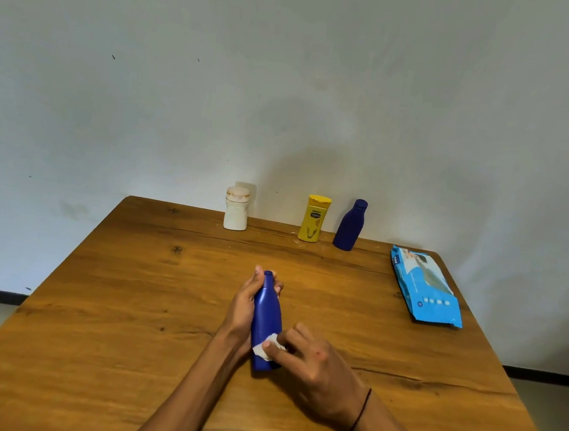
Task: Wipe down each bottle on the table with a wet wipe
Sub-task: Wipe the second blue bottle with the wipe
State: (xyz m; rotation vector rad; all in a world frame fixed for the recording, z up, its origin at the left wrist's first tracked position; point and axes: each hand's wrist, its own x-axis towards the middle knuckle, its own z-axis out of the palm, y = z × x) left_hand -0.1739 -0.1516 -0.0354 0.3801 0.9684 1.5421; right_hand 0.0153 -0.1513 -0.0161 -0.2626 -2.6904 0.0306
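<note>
My left hand [244,306] grips a tall blue bottle [266,317] near its neck, holding it tilted above the middle of the wooden table [130,305]. My right hand [312,358] pinches a small white wet wipe [266,347] against the bottle's lower side. Along the table's far edge stand three more bottles: a white one [236,209], a yellow one [314,218] and a dark blue one [349,225].
A light blue pack of wet wipes [426,286] lies flat near the table's right edge. A grey wall rises right behind the far edge of the table.
</note>
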